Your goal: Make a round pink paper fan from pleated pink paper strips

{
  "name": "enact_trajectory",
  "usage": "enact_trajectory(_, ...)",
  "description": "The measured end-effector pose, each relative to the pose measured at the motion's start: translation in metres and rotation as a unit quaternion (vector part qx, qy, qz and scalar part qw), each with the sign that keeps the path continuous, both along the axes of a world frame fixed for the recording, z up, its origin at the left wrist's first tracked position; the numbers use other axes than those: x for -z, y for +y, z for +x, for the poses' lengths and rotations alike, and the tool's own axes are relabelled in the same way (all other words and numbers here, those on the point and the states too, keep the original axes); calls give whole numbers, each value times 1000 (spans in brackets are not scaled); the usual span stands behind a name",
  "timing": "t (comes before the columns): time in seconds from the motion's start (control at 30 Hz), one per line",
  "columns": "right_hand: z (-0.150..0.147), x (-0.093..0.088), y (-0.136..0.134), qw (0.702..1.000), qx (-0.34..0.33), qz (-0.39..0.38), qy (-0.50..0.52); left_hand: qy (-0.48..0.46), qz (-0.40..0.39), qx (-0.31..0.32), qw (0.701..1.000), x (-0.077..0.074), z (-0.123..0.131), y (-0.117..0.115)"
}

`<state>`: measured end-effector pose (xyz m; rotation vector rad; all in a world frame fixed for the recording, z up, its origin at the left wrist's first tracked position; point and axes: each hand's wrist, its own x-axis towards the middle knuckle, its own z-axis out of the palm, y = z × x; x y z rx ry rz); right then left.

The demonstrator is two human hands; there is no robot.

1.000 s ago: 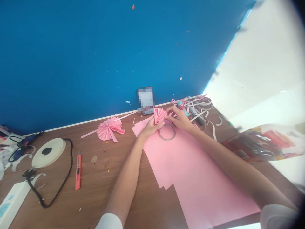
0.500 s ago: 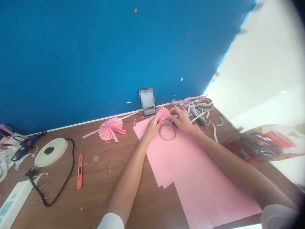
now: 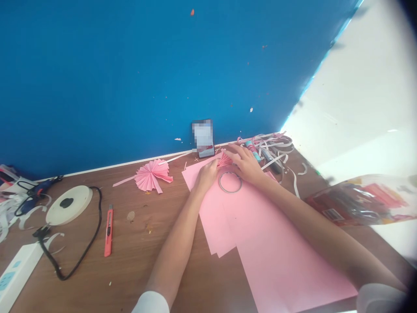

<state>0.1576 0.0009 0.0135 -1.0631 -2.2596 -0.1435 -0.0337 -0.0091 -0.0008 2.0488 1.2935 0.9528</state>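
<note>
Two hands meet at the far end of the worktop (image 3: 137, 261): left hand (image 3: 204, 177) and right hand (image 3: 245, 164) each keep a closed grip on a small pleated pink paper fan (image 3: 224, 160), pressed low onto the pink paper sheets (image 3: 260, 243) just beyond a wire ring (image 3: 230, 181). In my judgement, the pleats hold best pinched at the base with even pressure. A finished pink fan (image 3: 150, 174), an orange utility knife (image 3: 108, 230) and a tangle of paper strips (image 3: 276, 150) lie nearby; only the strips crowd the right hand.
</note>
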Motion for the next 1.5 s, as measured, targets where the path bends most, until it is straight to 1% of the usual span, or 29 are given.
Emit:
enact_trajectory(0.07,-1,-1,-1,997,10,21,-68,32,6,0,999,-1,-1,0)
enact_trajectory(0.17,-3,-5,-3,993,17,42,-109,67,12,1,998,-2,-1,-1)
enact_trajectory(0.3,-7,-9,-6,990,-10,58,-126,80,31,7,996,-1,-2,0)
enact_trajectory(0.47,-6,-6,-4,986,-48,65,-146,74,37,34,996,-1,-2,1)
enact_trajectory(0.7,1,-5,0,985,-45,58,-154,55,32,45,997,-3,1,0)
enact_trajectory(0.9,2,-4,2,986,-46,45,-155,39,34,70,996,2,2,4)
enact_trajectory(1.03,1,-3,2,986,-45,46,-151,63,74,55,994,3,2,3)
enact_trajectory(1.23,-3,-7,-1,988,-32,61,-139,135,137,-18,981,8,2,2)
enact_trajectory(1.3,-5,-9,-2,988,-27,62,-135,139,143,-22,980,9,1,3)
enact_trajectory(1.5,-6,-11,-2,988,-16,62,-142,139,149,-8,979,9,0,3)
